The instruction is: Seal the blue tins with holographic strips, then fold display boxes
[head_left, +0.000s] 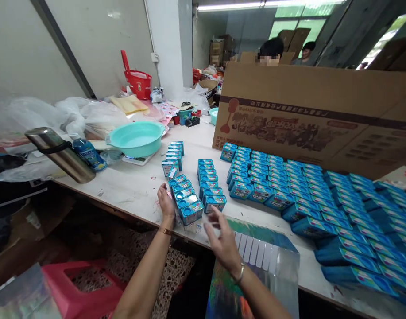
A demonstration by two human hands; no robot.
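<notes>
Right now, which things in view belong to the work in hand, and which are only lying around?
Likely in the work:
row of blue boxes beside the left hand
second row near the right hand
larger group of blue boxes
sheet of pale strips

Likely only lying around:
turquoise basin
steel flask
red basket

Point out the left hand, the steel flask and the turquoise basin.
Left hand [166,204], head view: middle of the hand.
Steel flask [69,161], head view: its body.
Turquoise basin [137,148], head view: front outer wall.
</notes>
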